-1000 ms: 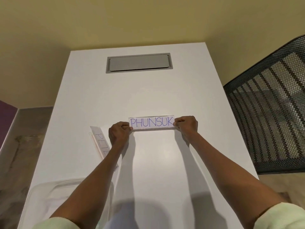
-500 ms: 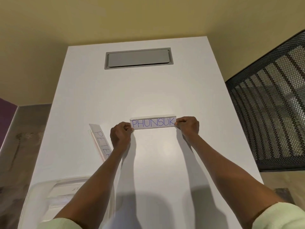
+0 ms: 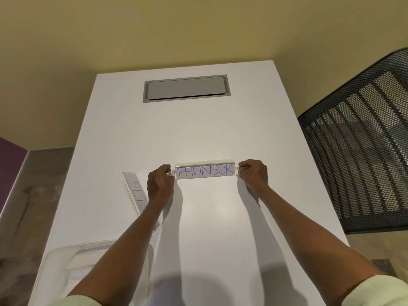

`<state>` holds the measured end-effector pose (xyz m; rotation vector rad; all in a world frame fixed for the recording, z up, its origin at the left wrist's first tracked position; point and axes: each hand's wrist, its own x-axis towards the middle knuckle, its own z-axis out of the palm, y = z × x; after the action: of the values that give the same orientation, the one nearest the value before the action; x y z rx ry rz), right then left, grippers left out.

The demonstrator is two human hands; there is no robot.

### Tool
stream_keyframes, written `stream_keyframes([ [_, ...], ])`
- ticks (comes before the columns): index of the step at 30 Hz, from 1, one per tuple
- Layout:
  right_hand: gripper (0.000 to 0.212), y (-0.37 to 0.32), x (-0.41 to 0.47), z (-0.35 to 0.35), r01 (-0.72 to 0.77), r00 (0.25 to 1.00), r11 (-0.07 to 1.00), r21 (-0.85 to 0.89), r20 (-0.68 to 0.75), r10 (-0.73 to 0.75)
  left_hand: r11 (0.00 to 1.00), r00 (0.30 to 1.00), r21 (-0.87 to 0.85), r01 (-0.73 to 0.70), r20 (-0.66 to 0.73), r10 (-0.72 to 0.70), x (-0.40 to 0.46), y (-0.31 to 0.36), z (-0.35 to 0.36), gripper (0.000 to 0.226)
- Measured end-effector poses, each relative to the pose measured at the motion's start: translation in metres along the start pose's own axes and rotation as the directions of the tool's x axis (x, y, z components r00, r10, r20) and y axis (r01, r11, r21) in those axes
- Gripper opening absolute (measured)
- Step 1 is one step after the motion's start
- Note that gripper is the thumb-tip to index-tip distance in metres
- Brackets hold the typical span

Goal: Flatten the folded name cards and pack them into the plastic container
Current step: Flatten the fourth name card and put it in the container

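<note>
**Both hands pinch the PHUNSUK card at its ends**

Much of the scene is covered by the arms. The left forearm crosses the second name card (image 3: 136, 192), so only the letters "PETE" can be read; the rest of the word and the card's near end are hidden. That card looks like a clear sleeve with paper inside, lying at a slant to the left of the left hand (image 3: 159, 183) — whether it is flat or still folded cannot be told. The plastic container (image 3: 66, 268) sits at the near left corner of the table (image 3: 198, 133), cut off by the lower edge of the frame and partly behind the left arm. It is translucent with rounded corners, and pale sheets show dimly through it; what they are is hard to make out.

The PHUNSUK name card (image 3: 205, 171) lies near the middle of the white table, a long narrow rectangle with blue hand-drawn letters under a glossy clear cover. A paler strip runs along its far edge. The left hand is curled and grips the card's left end between thumb and fingers; the right hand (image 3: 254, 174) is clenched the same way on the right end. The fingertips themselves are tucked out of sight.

Further back, a grey rectangular hatch (image 3: 186, 88) with a metal frame is set into the smooth tabletop. To the right stands a black mesh chair back (image 3: 357, 151) — cut off by the frame's edge. Pale cuffs show at both lower corners.
</note>
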<state>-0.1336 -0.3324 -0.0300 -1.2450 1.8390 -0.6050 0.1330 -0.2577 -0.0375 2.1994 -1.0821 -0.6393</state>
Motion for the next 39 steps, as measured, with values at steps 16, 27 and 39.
stream_keyframes([
  [16,0.043,0.007,0.012,-0.004,0.620,0.782,0.617,-0.484,0.316,-0.538,0.831,0.883,0.319,-0.455,0.283,0.375,0.022,0.001,-0.015,0.050],
  [27,0.037,0.000,0.012,-0.006,0.663,0.746,0.587,-0.465,0.336,-0.576,0.791,0.875,0.382,-0.478,0.292,0.387,0.028,0.013,-0.014,0.027],
  [39,0.035,-0.007,0.011,-0.006,0.673,0.733,0.538,-0.508,0.358,-0.579,0.792,0.866,0.362,-0.491,0.302,0.399,0.027,0.019,-0.020,0.020],
])
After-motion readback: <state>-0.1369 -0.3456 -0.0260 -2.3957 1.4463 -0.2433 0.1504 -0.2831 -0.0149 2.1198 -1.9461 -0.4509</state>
